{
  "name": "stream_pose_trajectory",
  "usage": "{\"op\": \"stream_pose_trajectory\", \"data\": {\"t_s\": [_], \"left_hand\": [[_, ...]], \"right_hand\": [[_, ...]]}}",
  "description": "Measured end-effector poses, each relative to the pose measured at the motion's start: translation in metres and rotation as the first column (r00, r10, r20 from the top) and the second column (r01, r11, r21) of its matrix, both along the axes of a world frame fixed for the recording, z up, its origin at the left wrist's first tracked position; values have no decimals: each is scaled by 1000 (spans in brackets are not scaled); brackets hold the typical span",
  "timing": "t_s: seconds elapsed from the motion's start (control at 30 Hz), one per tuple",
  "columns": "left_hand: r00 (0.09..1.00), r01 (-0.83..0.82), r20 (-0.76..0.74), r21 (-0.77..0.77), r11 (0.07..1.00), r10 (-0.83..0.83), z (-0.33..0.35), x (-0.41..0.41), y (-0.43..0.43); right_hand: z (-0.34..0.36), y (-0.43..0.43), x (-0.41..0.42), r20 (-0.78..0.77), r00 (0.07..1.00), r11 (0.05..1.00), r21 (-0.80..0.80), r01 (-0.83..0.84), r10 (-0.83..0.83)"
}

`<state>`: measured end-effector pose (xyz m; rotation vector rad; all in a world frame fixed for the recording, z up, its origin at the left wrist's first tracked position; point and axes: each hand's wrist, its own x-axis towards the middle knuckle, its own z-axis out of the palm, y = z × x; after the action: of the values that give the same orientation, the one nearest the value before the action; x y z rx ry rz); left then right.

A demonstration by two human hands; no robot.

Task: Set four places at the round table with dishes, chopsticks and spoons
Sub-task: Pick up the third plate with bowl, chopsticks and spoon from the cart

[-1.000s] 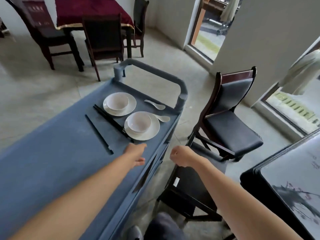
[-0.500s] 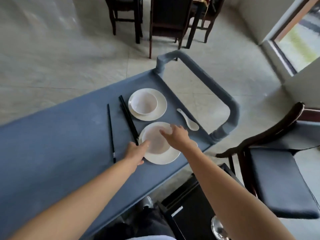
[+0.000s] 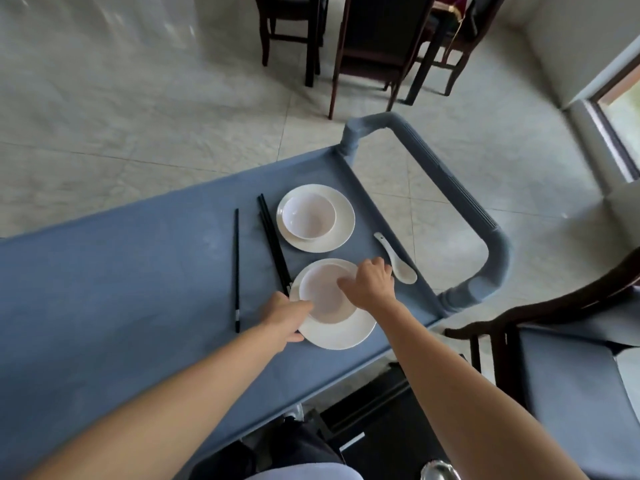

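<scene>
Head view | my left hand grips the near plate by its left rim | my right hand curls over the right rim of the near bowl sitting on it | spoon just right | chopsticks just left | far plate with far bowl beyond | all on blue surface.
</scene>
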<state>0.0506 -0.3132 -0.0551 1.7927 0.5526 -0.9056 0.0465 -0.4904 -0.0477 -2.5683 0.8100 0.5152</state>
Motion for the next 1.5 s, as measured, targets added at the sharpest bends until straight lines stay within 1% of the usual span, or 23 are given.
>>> {"op": "stream_pose_trajectory", "data": {"t_s": [0.13,0.27,0.47,0.63,0.8,0.97,1.17,1.3,1.4,1.5], "left_hand": [[1000,-22,3,-19,1000,22,2,-2,1],[999,-20,-29,-77,997,18,7,1,9],[995,-93,24,-130,987,97,29,16,44],[965,-233,88,-132,964,246,47,26,114],[886,-422,152,-125,898,438,52,19,205],[812,-546,173,-115,830,558,30,-9,285],[796,-583,197,-3,813,572,8,-35,317],[793,-584,236,32,811,561,0,-37,316],[804,-572,239,61,818,545,-4,-36,310],[825,-550,239,131,825,512,-3,-33,303]], "right_hand": [[2,3,0,-16,1000,999,29,25,-25],[10,7,-3,2,999,998,54,32,-32],[32,41,13,63,997,994,105,26,-33],[39,110,40,85,995,966,247,-70,51],[37,200,55,69,991,896,422,-136,118],[28,277,40,11,977,837,513,-190,215],[13,311,21,-57,953,800,560,-215,297],[10,309,21,-54,952,790,574,-217,300],[8,299,22,-34,958,777,594,-209,284],[7,288,23,-17,956,768,600,-224,292]]}}
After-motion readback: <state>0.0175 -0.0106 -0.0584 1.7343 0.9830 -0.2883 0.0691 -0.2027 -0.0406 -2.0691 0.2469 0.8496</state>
